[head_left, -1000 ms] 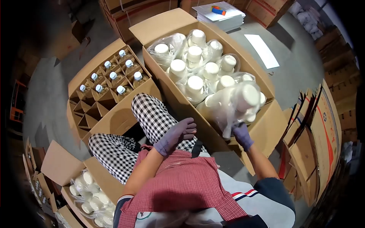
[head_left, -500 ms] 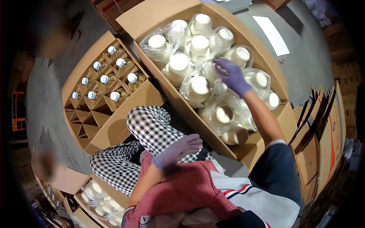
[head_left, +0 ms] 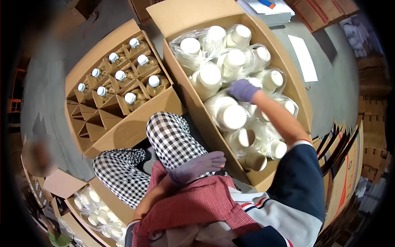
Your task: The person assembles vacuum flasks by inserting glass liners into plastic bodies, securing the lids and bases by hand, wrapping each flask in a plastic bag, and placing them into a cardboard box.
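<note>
My right hand (head_left: 243, 90), in a purple glove, is down among the bagged white containers (head_left: 232, 115) in the large carton (head_left: 300, 82). Its fingers are curled beside a container and its plastic bag; their tips are hidden, so what they grip, if anything, cannot be made out. Over my checkered trousers (head_left: 173, 136) rests my left hand (head_left: 197, 166), also gloved, with its fingers stretched out and nothing in it. Left of the large carton, a divided carton (head_left: 131, 131) holds several clear bottles with pale blue caps (head_left: 120, 75); some of its compartments have no bottle.
Another carton (head_left: 78, 218) of white containers stands at the lower left. Folded cardboard (head_left: 343, 173) leans at the right. A stack of white sheets (head_left: 267, 12) and a loose white sheet (head_left: 303, 57) lie beyond the large carton. Part of another person (head_left: 57, 238) shows at the lower left.
My right hand has moved from the near end of the large carton to its middle, and its fingers have curled downward. The bagged containers there have shifted. My left hand stays over my lap.
</note>
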{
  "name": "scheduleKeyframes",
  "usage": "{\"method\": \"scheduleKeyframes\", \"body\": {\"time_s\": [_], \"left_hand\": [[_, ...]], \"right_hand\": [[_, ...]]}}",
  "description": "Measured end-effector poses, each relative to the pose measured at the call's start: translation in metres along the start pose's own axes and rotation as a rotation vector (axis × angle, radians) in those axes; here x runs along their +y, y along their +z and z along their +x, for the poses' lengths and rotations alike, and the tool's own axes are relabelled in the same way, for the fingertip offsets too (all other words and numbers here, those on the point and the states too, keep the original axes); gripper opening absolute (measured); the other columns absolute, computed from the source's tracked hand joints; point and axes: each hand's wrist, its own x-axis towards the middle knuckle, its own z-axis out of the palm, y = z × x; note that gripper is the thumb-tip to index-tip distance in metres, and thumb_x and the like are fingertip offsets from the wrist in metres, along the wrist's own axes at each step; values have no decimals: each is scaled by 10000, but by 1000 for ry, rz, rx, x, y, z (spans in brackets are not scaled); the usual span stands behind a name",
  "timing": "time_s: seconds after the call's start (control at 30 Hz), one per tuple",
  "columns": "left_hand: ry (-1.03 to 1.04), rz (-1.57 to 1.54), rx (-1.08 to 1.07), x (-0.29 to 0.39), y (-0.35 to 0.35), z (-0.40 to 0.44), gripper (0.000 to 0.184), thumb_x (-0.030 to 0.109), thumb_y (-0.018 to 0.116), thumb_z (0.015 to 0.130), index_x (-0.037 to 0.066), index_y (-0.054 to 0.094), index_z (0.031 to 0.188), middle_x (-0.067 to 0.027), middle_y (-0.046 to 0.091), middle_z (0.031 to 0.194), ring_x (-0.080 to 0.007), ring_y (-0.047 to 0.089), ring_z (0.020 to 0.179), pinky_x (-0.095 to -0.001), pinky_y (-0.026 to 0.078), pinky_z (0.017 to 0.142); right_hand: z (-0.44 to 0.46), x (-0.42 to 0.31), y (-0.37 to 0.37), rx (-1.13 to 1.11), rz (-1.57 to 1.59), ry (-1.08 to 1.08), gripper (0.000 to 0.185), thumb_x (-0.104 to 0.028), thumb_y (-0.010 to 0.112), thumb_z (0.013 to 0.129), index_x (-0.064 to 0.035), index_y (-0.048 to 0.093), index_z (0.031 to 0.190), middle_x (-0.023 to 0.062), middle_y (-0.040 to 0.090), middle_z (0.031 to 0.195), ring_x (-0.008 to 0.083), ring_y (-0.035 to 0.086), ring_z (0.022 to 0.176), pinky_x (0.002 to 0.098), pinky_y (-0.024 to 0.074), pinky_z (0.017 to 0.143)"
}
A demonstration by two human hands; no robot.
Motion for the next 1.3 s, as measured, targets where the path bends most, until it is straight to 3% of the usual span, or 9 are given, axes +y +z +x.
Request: {"method": "scheduleKeyframes", "body": {"time_s": [0.13, 0.27, 0.53, 0.8, 0.93, 1.07, 1.2, 1.27, 1.3], "left_hand": [[-168, 245, 239, 12, 34, -8, 664, 84, 474, 965, -20, 160, 1540, -201, 373, 1519, -287, 420, 1387, -402, 354, 1154], [367, 444, 529, 34, 54, -31, 539, 262, 498, 966, -8, 420, 1427, -150, 544, 1359, -255, 550, 1231, -425, 426, 1081], [747, 546, 742, 223, 105, -142, 524, 438, 412, 1047, 21, 573, 1321, -102, 640, 1287, -222, 597, 1174, -347, 436, 1053], [571, 1536, 1248, 274, 162, -247, 360, 286, 667, 912, -15, 707, 1105, -85, 715, 979, -150, 629, 876, -288, 518, 837], [752, 1371, 975, 229, 222, -192, 265, 184, 625, 942, -13, 677, 1111, -68, 712, 981, -106, 627, 871, -268, 517, 831], [1028, 1761, 764, 237, 255, -189, 337, 135, 619, 925, 13, 598, 1238, -107, 682, 1100, -129, 656, 834, -272, 545, 758], [725, 2238, 946, 222, 250, -247, 520, 254, 710, 881, -1, 529, 1295, -104, 687, 982, -240, 687, 887, -348, 539, 821], [943, 1501, 1741, 253, 217, -303, 373, 263, 639, 946, -4, 591, 1200, -95, 684, 897, -210, 685, 854, -337, 553, 723], [1342, 1202, 1580, 248, 202, -307, 292, 249, 604, 968, 2, 625, 1123, -75, 670, 840, -187, 665, 799, -328, 541, 666]], "right_hand": [[-145, 51, -87, 492, 333, -116, 311, -147, 629, 891, -91, 623, 1197, 167, 677, 1108, 316, 657, 1033, 428, 521, 878], [-245, 28, -146, 934, 956, 187, 328, -152, 629, 902, -71, 607, 1220, 162, 666, 1133, 300, 643, 1055, 404, 509, 902], [-116, -200, -169, 1117, 1779, -220, 368, -160, 629, 924, -32, 576, 1265, 153, 645, 1185, 268, 617, 1101, 357, 486, 951], [23, -291, -127, 624, 5, -436, 503, -287, 606, 895, -13, 539, 1312, 198, 603, 1254, 348, 601, 1147, 405, 474, 985], [-9, -289, -266, 963, 1455, -409, 437, -334, 611, 926, -20, 583, 1229, 158, 690, 1042, 309, 648, 892, 362, 521, 829], [-38, -326, -349, 541, 626, -462, 345, -324, 592, 965, -14, 648, 1106, 82, 696, 1014, 134, 624, 895, 301, 524, 810], [-2, -298, -363, 572, 1647, -845, 417, -347, 551, 979, 6, 657, 1173, 120, 703, 1048, 179, 669, 945, 311, 532, 849], [17, -308, -345, 504, 856, -507, 479, -440, 518, 982, -46, 664, 1213, 137, 709, 1078, 223, 673, 954, 350, 524, 879], [10, -320, -340, 468, 633, -560, 534, -526, 482, 975, -86, 677, 1208, 151, 704, 1119, 268, 666, 989, 371, 507, 918]]}}
